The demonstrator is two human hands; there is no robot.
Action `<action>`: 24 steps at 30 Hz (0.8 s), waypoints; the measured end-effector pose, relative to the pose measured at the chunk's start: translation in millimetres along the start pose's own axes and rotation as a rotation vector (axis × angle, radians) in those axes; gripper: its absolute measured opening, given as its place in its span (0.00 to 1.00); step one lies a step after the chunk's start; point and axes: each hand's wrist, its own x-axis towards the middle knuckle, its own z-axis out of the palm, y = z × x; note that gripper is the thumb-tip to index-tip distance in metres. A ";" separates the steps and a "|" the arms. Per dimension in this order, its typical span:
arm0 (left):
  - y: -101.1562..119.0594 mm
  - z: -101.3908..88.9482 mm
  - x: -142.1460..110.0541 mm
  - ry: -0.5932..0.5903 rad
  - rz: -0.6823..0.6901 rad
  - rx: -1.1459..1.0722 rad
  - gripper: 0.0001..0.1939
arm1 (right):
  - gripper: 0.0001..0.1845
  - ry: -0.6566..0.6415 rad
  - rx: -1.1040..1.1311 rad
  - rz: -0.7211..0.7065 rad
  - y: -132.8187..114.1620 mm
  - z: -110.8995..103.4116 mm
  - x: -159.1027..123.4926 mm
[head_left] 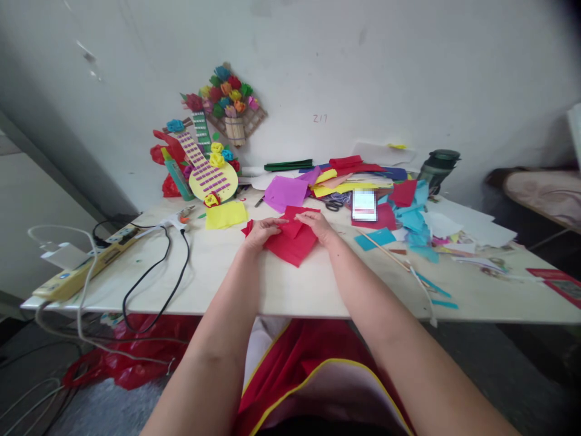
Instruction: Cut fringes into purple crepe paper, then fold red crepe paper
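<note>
A small piece of red crepe paper is stretched between my two hands, over larger red crepe paper sheets on the table. My left hand pinches its left side, thumb and forefinger together. On the other side my right hand is closed on it, fingertips turned inward. A red scrap pokes out beside my left hand. Left of that lies a yellow paper sheet, and behind my hands a purple sheet.
A glue gun and power strip with loose cables lie left. Behind stand a paper-flower guitar and glue bottle. Scissors, a phone, blue scraps, a stick and a dark bottle are right.
</note>
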 end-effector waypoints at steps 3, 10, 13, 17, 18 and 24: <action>0.1 -0.3 0.4 -0.001 -0.004 0.002 0.21 | 0.18 -0.022 -0.079 0.022 3.9 -1.3 0.5; -1.9 -3.2 4.1 0.022 -0.005 0.037 0.19 | 0.19 -0.023 -0.217 0.034 10.8 -2.4 3.9; -3.3 -4.8 5.9 0.038 0.016 0.067 0.16 | 0.18 -0.017 -0.251 0.015 14.3 -2.6 6.4; -4.1 -3.8 5.4 0.064 0.049 0.121 0.14 | 0.17 -0.024 -0.258 -0.014 17.5 -2.1 8.4; -4.1 -2.9 4.7 0.066 0.041 0.134 0.16 | 0.16 -0.026 -0.254 -0.019 17.4 -1.7 8.3; -3.4 1.5 2.8 0.059 -0.003 0.273 0.21 | 0.16 -0.063 -0.229 -0.036 12.5 0.4 4.5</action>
